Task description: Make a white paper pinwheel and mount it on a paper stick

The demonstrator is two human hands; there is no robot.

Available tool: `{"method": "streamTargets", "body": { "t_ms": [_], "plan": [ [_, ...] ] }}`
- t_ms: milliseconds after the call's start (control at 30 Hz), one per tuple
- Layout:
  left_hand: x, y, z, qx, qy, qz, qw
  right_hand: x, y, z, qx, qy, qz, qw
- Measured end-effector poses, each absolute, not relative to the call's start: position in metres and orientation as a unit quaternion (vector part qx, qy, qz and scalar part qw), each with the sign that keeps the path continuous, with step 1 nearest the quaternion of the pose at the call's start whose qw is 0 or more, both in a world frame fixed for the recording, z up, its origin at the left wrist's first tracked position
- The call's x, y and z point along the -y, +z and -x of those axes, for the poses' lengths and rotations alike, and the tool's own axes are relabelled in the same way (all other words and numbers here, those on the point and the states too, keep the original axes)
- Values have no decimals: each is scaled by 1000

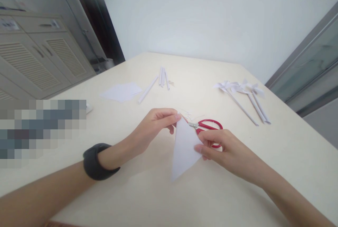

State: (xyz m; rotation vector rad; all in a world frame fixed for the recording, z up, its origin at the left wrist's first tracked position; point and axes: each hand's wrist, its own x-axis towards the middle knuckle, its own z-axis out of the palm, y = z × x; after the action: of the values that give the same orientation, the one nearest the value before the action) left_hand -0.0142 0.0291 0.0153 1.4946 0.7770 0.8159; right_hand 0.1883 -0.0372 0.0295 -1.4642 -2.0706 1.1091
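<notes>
Near the middle of the cream, smooth worktop [148, 191], both hands hold 1 folded triangle of thin white paper [184, 147], matte and pointed toward the near edge. At its far tip, the left hand [151, 128] has its grip closed, thumb and fingertips pinching the paper. At the right corner, the right hand [224, 147] also has its grip closed on the paper's edge. A dark, soft-looking band [96, 161] wraps the left wrist.

Just beyond the right hand lie scissors [208, 126] with glossy red loop handles and short metal blades, partly hidden by the fingers. Farther left sits a flat stack of white paper sheets [121, 91], and beside it several slim white rolled paper sticks [161, 79]. On the far right lie white paper pinwheels [241, 89] on long sticks. No writing can be read on any of these.
</notes>
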Motion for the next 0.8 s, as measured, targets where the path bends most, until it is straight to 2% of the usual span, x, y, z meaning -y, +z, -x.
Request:
{"method": "streamTargets", "body": {
  "t_ms": [133, 367, 567, 800],
  "plan": [
    [-30, 17, 13, -335, 338, -648, 595, 37, 29, -187, 739, 382, 521, 193],
    [-26, 10, 12, -254, 188, -637, 703, 35, 31, -187, 729, 361, 532, 235],
    [-24, 10, 11, -288, 208, -623, 697, 34, 30, -190, 726, 359, 527, 256],
    [-26, 19, 12, -361, 252, -632, 637, 31, 28, -197, 705, 367, 543, 270]
  ]
}}
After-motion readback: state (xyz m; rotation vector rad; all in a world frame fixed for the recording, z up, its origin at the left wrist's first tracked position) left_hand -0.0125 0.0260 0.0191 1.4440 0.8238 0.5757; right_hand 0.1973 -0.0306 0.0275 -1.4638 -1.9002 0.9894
